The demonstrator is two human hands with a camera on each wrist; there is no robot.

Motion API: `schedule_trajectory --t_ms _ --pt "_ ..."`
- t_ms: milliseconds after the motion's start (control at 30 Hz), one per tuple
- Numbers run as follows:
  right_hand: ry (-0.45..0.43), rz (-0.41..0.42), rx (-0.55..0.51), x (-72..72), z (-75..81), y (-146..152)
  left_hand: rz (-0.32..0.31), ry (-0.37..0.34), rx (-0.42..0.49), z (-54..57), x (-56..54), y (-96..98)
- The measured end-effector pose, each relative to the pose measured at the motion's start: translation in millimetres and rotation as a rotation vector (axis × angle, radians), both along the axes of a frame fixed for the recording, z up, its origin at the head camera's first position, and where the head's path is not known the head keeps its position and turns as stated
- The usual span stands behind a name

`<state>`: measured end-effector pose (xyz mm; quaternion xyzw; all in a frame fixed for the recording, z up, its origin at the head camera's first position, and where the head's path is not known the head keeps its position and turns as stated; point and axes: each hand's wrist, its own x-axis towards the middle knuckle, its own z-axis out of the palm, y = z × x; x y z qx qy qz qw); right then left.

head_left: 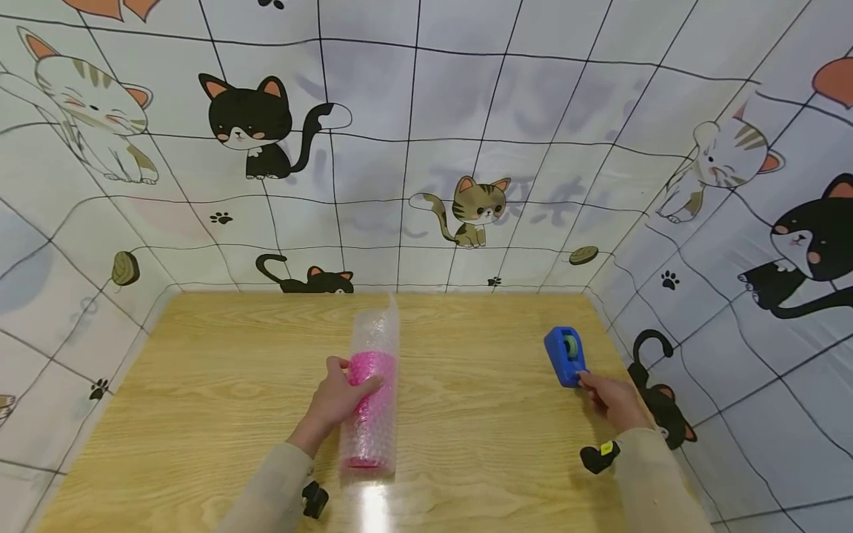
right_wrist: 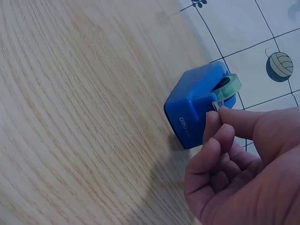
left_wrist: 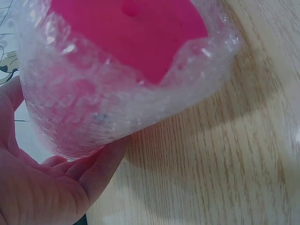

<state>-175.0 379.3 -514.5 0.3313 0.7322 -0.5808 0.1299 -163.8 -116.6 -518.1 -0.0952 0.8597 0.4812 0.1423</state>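
Observation:
A pink cylinder rolled in clear bubble wrap point(head_left: 370, 437) lies lengthwise on the wooden table, with loose wrap beyond its far end. My left hand point(head_left: 338, 396) holds it from the left side, thumb across the top. In the left wrist view, the round pink end point(left_wrist: 140, 33) shows inside the bubble wrap point(left_wrist: 75, 108), and the fingers curve along its side. At the right, a blue tape dispenser point(head_left: 563, 359) with a greenish tape roll point(right_wrist: 229, 87) stands on the table. My right hand point(head_left: 613, 400) pinches the tape's end at the dispenser's cutting edge, thumb against forefinger.
The light wooden table point(head_left: 473, 414) meets cat-patterned cloth walls point(head_left: 380, 170) at its back and sides. The dispenser stands near the table's right edge, close to the right wall. Black wrist devices point(head_left: 600, 457) sit on both sleeves.

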Motion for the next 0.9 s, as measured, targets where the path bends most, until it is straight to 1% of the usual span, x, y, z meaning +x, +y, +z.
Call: schedule_trajectory --t_ms 133,233,367,433,600,733,900 --pt "-0.014 0.062 -0.037 -2.4 2.6 1.9 0.002 0.002 0.003 0.5 -0.1 -2.5" --pt "-0.013 0.075 -0.071 -2.3 5.9 4.6 0.001 0.003 0.004 2.4 0.5 -2.1" --pt "-0.004 0.101 -0.084 -0.8 6.2 8.1 -0.002 0.004 0.005 3.0 1.2 -0.9" --pt "-0.001 0.106 -0.073 -0.2 5.6 8.6 -0.004 0.004 0.004 2.5 1.0 -0.7" --pt "-0.020 0.070 -0.024 -0.1 4.4 5.6 -0.006 0.003 -0.001 2.0 0.7 -0.7" --pt "-0.023 0.069 0.004 0.7 4.0 2.9 -0.003 0.002 -0.002 1.7 0.9 -0.9" --pt "-0.026 0.072 -0.001 -0.2 6.2 1.5 -0.006 0.005 0.000 1.8 0.7 -1.0"
